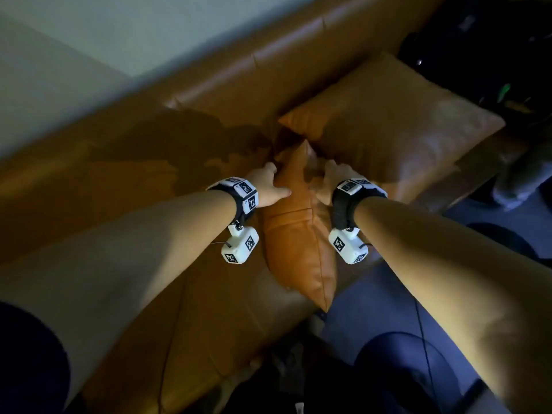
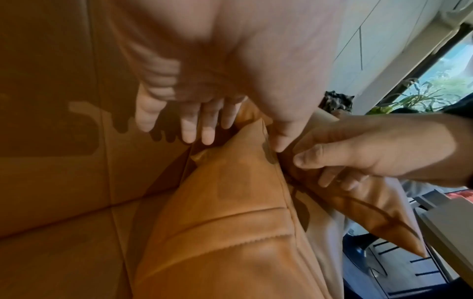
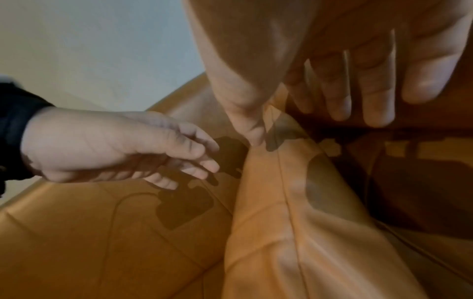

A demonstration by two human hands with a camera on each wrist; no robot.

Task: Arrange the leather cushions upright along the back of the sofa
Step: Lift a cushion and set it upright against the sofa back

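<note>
A tan leather cushion (image 1: 298, 234) stands on its edge on the sofa seat (image 1: 134, 240), one corner pointing at the sofa back (image 1: 215, 91). My left hand (image 1: 273, 183) is at its left side near that far corner, thumb on the top seam, fingers straight and hanging beside the left face. My right hand (image 1: 328, 182) mirrors it, thumb by the seam and straight fingers against the right face. The wrist views show the same cushion (image 2: 230, 222) (image 3: 281, 222) between the left hand (image 2: 240, 139) and right hand (image 3: 307, 127). A second, larger cushion (image 1: 388, 127) leans behind the right hand.
A pale wall (image 1: 74, 55) rises behind the sofa back. Blue floor (image 1: 373, 309) lies past the seat's front edge on the right, with a thin cable across it. Dark clutter (image 1: 478, 40) fills the far right corner. The seat to the left holds only shadows.
</note>
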